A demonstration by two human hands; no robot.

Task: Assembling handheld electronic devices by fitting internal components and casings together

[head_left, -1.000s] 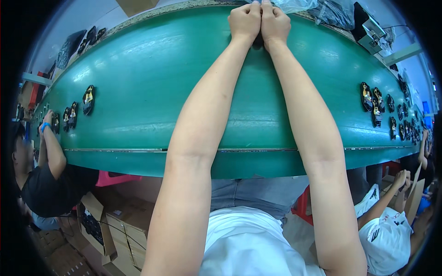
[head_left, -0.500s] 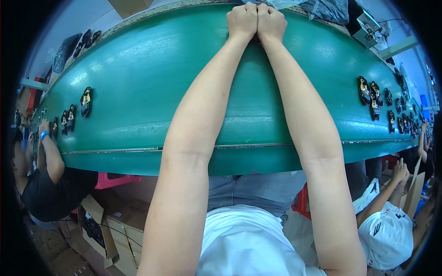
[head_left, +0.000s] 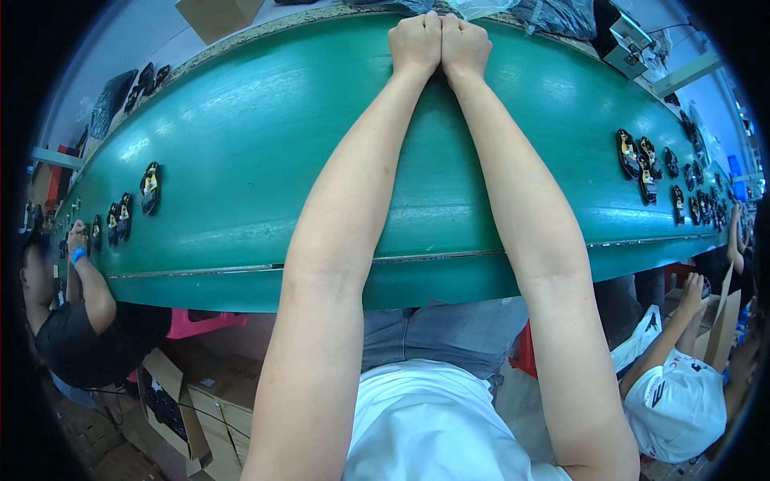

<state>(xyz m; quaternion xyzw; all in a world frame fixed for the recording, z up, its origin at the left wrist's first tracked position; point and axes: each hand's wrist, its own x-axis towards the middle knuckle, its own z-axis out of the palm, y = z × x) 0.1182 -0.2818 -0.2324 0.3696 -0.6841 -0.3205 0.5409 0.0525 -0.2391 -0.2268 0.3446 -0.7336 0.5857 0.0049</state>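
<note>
Left hand [head_left: 415,46] and right hand [head_left: 466,48] side by side at 12 o'clock, near the far edge of the green work surface [head_left: 241,120].
Both curled fist-like, backs up, thumb sides touching; fingertips hidden, so can't tell how tightly closed or whether anything's gripped. Nearest item: clear plastic sheeting [head_left: 483,7], just beyond the right hand, shy of 1 o'clock; dark plastic-wrapped bundle [head_left: 557,18] at 1. Single black part [head_left: 151,189] between 9 and 10, well apart from hands; cluster of black parts [head_left: 628,154] between 2 and 3. Co-workers: black shirt [head_left: 90,341] past 8, white shirt [head_left: 675,409] at 4.
</note>
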